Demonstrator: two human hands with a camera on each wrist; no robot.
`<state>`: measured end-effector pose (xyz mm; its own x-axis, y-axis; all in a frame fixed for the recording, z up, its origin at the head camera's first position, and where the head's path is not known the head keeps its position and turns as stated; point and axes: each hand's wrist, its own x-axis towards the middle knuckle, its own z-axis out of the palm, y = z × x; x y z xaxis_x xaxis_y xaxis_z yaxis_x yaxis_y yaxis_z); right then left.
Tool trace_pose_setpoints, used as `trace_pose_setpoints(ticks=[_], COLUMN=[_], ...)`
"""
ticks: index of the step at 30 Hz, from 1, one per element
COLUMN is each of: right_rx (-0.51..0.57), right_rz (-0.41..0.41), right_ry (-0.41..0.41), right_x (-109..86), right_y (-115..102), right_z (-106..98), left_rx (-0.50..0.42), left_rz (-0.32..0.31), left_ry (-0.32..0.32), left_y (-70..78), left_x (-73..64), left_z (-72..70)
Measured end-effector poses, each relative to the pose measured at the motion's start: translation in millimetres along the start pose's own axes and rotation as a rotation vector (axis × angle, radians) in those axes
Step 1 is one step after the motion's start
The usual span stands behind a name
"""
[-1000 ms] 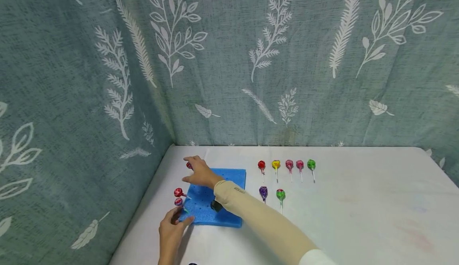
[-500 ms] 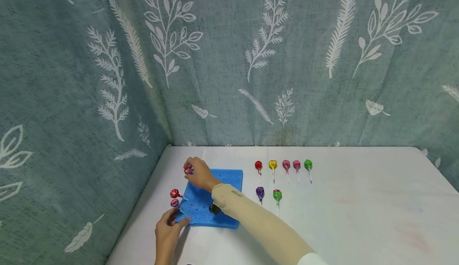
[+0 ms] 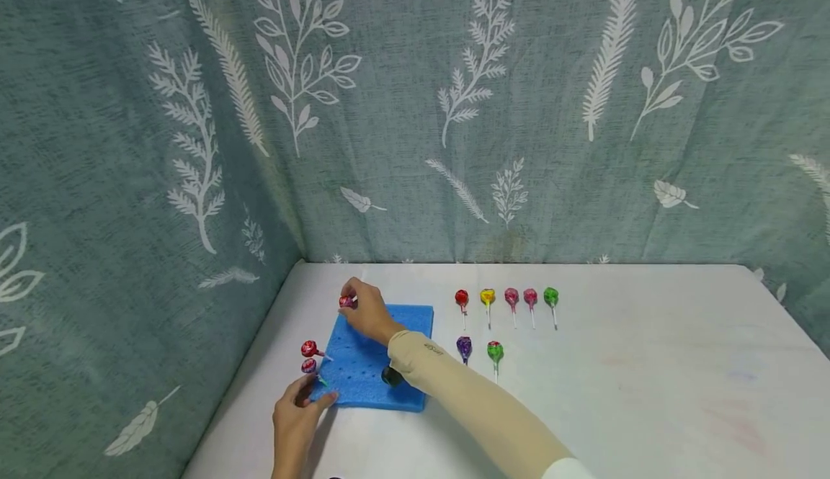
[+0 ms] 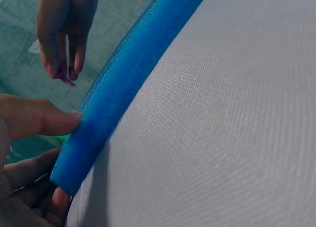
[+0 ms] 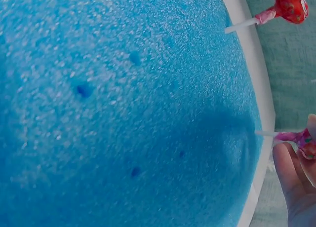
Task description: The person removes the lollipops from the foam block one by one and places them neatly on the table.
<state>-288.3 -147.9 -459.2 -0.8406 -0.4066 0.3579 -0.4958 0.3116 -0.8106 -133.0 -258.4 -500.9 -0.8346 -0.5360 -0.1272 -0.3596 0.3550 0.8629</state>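
Both left hand [image 3: 297,405] and right hand [image 3: 368,312] pinch: pitted foam [image 3: 353,392] (grainy, blue), round lollipop [image 5: 300,138] respectively.

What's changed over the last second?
Right grip was spread; it now pinches the red-purple lollipop, moved slightly right relative to the blue foam. Left grip still holds the foam's near-left corner; the other visible lollipops stayed put.

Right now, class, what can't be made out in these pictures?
Head view: part of the blue foam, hidden by the right sleeve.
Head view: the sleeve's lettering, too small to read.
Head view: a dark thing, cut off by the bottom edge.
Right wrist view: the held lollipop, cut off by the right edge.
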Motion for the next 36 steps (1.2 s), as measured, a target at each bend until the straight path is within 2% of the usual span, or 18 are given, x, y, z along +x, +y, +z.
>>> trace_pose_setpoints(ticks=[7, 19, 28, 36], right_rx=[0.022, 0.034, 0.058, 0.062], right_rz=[0.052, -0.039, -0.022, -0.007], right_ry=[0.0, 0.065, 0.045, 0.073], right_x=[1.3, 8.6, 3.8, -3.3], right_y=[-3, -20, -20, -21], right_z=[-2, -25, -44, -62], left_rx=[-0.003, 0.0, 0.01, -0.007], left_rz=[-0.017, -0.022, -0.017, -0.019], left_ry=[0.003, 0.022, 0.024, 0.033], left_y=[2.9, 0.5, -1.3, -1.7], left_x=[-2.0, 0.3, 1.1, 1.8], left_z=[0.1, 0.7, 0.1, 1.6])
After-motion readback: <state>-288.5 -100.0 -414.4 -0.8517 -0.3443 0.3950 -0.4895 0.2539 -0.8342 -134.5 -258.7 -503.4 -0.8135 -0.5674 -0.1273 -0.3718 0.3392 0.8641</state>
